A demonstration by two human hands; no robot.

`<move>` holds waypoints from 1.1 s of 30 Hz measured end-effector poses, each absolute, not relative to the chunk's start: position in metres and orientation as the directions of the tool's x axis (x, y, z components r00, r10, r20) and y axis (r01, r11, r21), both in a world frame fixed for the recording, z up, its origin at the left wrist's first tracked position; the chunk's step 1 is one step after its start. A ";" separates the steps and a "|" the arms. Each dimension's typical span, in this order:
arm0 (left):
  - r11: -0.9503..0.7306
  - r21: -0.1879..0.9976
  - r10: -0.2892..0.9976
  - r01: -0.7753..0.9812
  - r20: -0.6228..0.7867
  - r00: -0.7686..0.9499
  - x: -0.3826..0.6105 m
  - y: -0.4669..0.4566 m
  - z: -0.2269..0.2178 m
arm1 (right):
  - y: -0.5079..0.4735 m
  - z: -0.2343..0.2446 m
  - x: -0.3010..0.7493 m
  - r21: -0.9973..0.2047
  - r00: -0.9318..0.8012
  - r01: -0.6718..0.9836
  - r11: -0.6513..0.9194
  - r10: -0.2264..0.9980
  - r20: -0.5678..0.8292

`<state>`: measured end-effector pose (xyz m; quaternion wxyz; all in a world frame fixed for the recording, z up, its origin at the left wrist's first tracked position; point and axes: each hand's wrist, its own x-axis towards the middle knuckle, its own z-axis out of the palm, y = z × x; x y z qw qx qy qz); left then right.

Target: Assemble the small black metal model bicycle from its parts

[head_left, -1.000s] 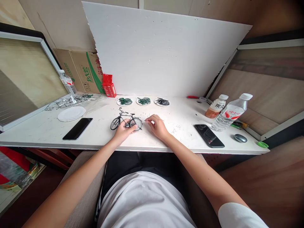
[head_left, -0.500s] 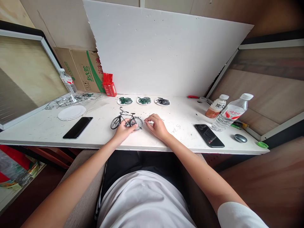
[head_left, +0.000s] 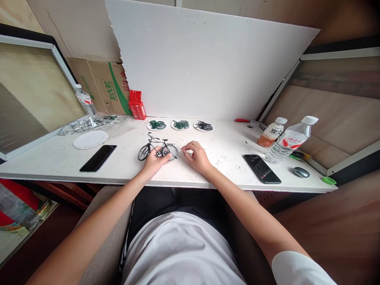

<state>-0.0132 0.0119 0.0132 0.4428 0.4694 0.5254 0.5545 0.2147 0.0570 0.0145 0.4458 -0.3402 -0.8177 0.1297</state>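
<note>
My left hand [head_left: 154, 162] is closed on a small black model bicycle [head_left: 144, 152], thumb over the lower rear and fingers behind the frame. The bicycle stands upright, handlebars to the left and rear wheel to the right. Just right of that wheel, and apart from it, is my right hand [head_left: 196, 156]. Its thumb and forefinger are pinched together; whatever lies between the tips is too small to make out. Behind the hands are three small white plates: two bear green model parts [head_left: 156, 125] [head_left: 180, 125], the third black parts [head_left: 204, 126].
To the left lie a phone [head_left: 97, 158], stacked white discs [head_left: 90, 139] and parts frames [head_left: 89, 126] under a bottle. A second phone [head_left: 261, 169], two bottles [head_left: 271, 132] [head_left: 292, 140] and a grey mouse [head_left: 301, 172] occupy the right. A white board [head_left: 213, 63] stands behind.
Both hands keep nearly the same pose, the left still on the bicycle and the right still pinched beside the rear wheel. The camera view has shifted very slightly.
</note>
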 end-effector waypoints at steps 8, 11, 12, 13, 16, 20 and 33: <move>-0.103 0.995 0.986 0.010 0.104 -0.128 -0.013 0.010 0.016 | 0.058 0.013 0.214 -0.505 -0.351 0.442 0.742 0.661 0.663; -0.103 0.995 0.986 0.006 0.102 -0.131 -0.013 0.010 0.016 | 0.058 0.014 0.214 -0.503 -0.339 0.441 0.743 0.657 0.673; -0.103 0.995 0.986 0.004 0.103 -0.133 -0.013 0.010 0.017 | 0.058 0.014 0.214 -0.503 -0.336 0.442 0.742 0.658 0.674; -0.103 0.995 0.986 0.003 0.103 -0.135 -0.013 0.010 0.017 | 0.058 0.013 0.214 -0.504 -0.335 0.444 0.741 0.659 0.673; -0.100 0.995 0.985 0.007 0.100 -0.140 -0.012 0.009 0.018 | 0.058 0.013 0.214 -0.509 -0.334 0.451 0.734 0.667 0.666; -0.097 0.995 0.985 0.008 0.097 -0.142 -0.011 0.008 0.020 | 0.058 0.014 0.214 -0.508 -0.332 0.453 0.733 0.667 0.666; -0.096 0.995 0.987 0.000 0.095 -0.129 -0.011 0.007 0.021 | 0.057 0.016 0.214 -0.517 -0.327 0.429 0.741 0.661 0.676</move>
